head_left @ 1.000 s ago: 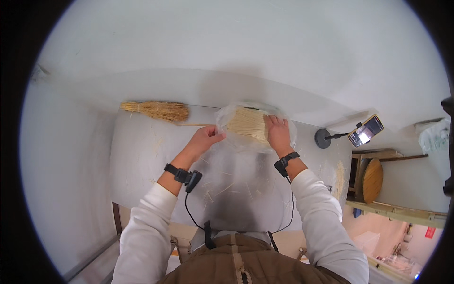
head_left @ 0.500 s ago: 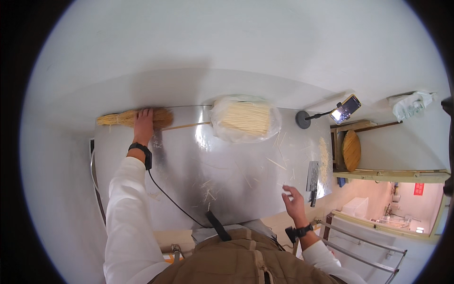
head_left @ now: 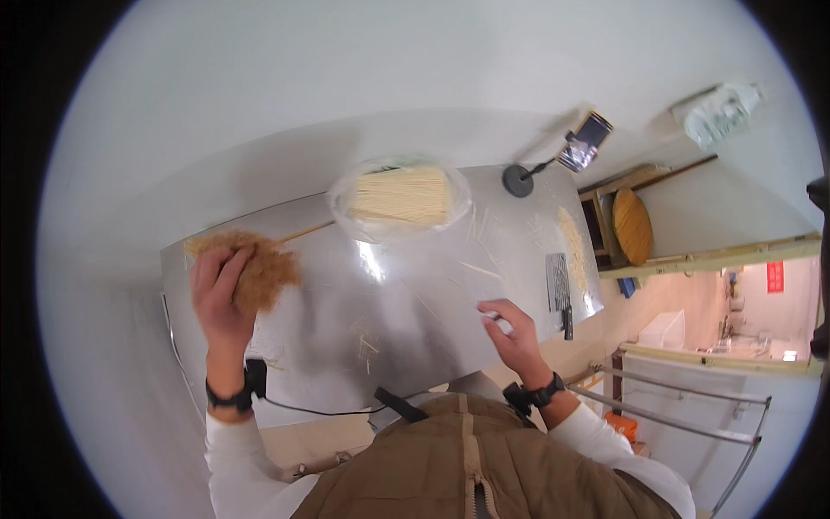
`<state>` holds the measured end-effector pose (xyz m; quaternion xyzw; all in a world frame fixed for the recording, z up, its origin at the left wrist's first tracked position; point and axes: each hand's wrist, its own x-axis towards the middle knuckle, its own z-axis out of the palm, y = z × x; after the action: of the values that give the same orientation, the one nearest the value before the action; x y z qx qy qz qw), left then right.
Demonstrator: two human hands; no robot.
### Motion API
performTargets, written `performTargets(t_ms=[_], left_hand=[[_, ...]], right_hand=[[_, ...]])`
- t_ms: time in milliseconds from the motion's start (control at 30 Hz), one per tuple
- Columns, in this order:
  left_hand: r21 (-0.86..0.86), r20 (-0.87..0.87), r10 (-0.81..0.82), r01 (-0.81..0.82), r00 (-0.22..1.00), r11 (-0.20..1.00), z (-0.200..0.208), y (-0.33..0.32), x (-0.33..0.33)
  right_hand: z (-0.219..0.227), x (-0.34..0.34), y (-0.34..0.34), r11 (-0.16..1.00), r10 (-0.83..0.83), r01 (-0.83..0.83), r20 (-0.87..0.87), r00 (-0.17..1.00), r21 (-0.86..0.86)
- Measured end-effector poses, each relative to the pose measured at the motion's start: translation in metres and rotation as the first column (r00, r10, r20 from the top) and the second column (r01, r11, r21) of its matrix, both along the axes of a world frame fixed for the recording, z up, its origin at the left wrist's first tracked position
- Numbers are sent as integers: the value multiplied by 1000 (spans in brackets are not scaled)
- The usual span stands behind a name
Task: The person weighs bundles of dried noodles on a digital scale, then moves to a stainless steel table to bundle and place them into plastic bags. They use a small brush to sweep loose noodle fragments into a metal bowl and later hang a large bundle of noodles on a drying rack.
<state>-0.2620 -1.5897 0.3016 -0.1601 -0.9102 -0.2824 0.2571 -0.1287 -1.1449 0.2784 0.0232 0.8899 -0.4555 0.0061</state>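
Observation:
At the left of the metal table [head_left: 415, 320], my left hand [head_left: 223, 298] is closed round the bushy brown end of a straw hand broom [head_left: 271, 277], whose bristles spread past my fingers. The rest of the broom is largely hidden behind the hand. My right hand [head_left: 516, 337] hovers over the front of the table to the right, its fingers curled in. A small pale bit shows between thumb and forefinger, too small to name. Broken pale stick scraps [head_left: 367, 343] lie on the table between the two hands.
A clear plastic bag of thin pale sticks [head_left: 402, 197] lies at the back beside a thin rod [head_left: 307, 231]. Rightward are a phone [head_left: 588, 141] on a stand, a cleaver [head_left: 557, 281], pale crumbs [head_left: 571, 246] and a round wooden board [head_left: 632, 227]. A metal rack [head_left: 683, 415] stands lower right.
My left hand has drawn the broom nearer and turned it, so its bushy end now faces me. My right hand remains over the front right. The view has shifted and tilted.

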Motion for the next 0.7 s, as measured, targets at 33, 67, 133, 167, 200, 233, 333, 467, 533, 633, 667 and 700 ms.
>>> performTargets(t_ms=[33, 67, 133, 167, 200, 233, 333, 467, 533, 633, 667, 700], left_hand=[[118, 124, -7, -8, 992, 993, 26, 11, 20], [256, 116, -153, 119, 981, 959, 48, 21, 34], [577, 162, -357, 205, 920, 791, 71, 52, 59], [817, 154, -387, 104, 909, 568, 76, 70, 71], [974, 102, -380, -15, 919, 224, 68, 102, 79], [997, 73, -384, -54, 920, 62, 61, 131, 81], [1000, 8, -403, -9, 915, 0, 30, 229, 77], [948, 312, -300, -319, 902, 26, -23, 365, 102], [874, 482, -425, -451, 766, 179, -56, 433, 127], [782, 599, -585, -243, 547, 573, -103, 533, 160], [630, 665, -485, -79, 569, 772, -115, 565, 173], [492, 804, -436, -41, 404, 870, -125, 595, 187]], right_hand=[[10, -5, -7, 997, 76, -77, -40, 996, -31], [19, -11, -12, 988, 139, -144, -78, 987, -64], [37, -15, -15, 944, 327, -318, -152, 933, 85], [44, -14, -13, 926, 378, -365, -205, 903, 98], [48, -13, -7, 903, 430, -411, -228, 874, 128], [52, -12, 7, 871, 489, -457, -232, 841, 179], [49, 3, 77, 889, 450, -449, 6, 893, 86], [12, 36, 231, 904, 377, -383, 70, 924, 192], [-14, 59, 317, 887, 393, -376, -11, 919, 269], [-46, 91, 444, 963, 226, -222, -7, 974, 150], [-56, 90, 483, 982, 141, -135, -35, 989, 133], [-65, 82, 521, 971, 99, -82, -66, 993, 224]])
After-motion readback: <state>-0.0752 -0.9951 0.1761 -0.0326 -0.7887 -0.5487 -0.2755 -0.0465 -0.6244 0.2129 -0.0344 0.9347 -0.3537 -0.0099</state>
